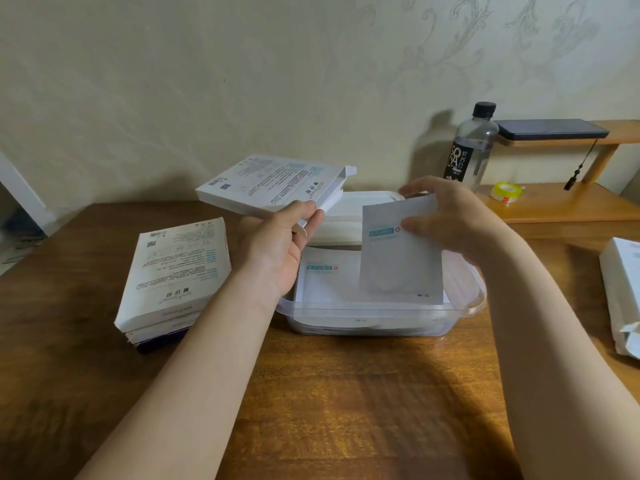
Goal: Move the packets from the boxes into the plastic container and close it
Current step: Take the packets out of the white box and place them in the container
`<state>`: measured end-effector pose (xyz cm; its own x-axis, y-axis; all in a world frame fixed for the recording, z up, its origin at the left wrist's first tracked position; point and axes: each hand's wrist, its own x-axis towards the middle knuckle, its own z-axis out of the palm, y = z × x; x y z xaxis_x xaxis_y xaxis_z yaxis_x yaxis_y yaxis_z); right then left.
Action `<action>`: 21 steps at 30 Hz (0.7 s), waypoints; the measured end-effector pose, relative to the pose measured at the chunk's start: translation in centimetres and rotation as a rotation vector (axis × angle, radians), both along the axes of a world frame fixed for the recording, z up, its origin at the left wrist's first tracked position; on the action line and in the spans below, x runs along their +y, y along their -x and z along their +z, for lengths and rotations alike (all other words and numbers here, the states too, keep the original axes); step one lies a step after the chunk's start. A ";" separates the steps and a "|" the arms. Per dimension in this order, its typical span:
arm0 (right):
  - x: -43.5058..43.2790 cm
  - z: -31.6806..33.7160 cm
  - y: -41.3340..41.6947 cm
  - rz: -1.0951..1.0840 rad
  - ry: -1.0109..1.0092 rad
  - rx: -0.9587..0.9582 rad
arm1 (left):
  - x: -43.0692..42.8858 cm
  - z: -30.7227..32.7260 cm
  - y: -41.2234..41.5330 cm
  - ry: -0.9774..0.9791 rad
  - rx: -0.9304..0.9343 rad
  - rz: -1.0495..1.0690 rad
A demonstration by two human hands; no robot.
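Note:
A clear plastic container (pixel 381 311) stands open on the wooden table, with white packets (pixel 325 278) lying flat inside. My right hand (pixel 446 220) holds one white packet (pixel 398 261) upright over the container, its lower edge down inside. My left hand (pixel 280 247) grips a flat white box (pixel 266 183) by its near edge, raised above the table with its end flap open toward the right. The container's white lid (pixel 349 216) lies behind the container. A stack of similar boxes (pixel 173 275) sits at the left.
A black-capped water bottle (pixel 467 150) stands behind on the right beside a low wooden shelf (pixel 568 202) holding a yellow tape roll (pixel 507 194) and a dark phone (pixel 550 129). White packaging (pixel 623 292) lies at the right table edge. The wall is close behind.

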<state>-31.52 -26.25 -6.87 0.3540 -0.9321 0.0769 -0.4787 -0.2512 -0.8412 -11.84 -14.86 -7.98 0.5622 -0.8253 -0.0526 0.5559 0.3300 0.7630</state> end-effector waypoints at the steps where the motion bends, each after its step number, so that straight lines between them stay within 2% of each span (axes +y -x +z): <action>1: 0.1 0.0 0.0 0.003 0.023 0.064 | 0.0 -0.1 0.0 -0.001 0.000 0.000; 6: 1.0 0.6 -0.4 0.052 0.238 0.524 | -0.2 -0.2 -0.1 -0.007 -0.004 -0.001; 11: 2.6 0.8 -1.9 0.103 0.372 0.775 | -0.4 -0.2 -0.1 -0.003 -0.025 0.005; 18: 3.7 0.6 -2.8 0.373 0.077 1.021 | -0.4 -0.4 -0.2 -0.011 -0.033 -0.007; 21: 3.7 0.6 -2.8 0.420 0.071 1.135 | -0.4 -0.4 -0.3 -0.015 -0.031 -0.014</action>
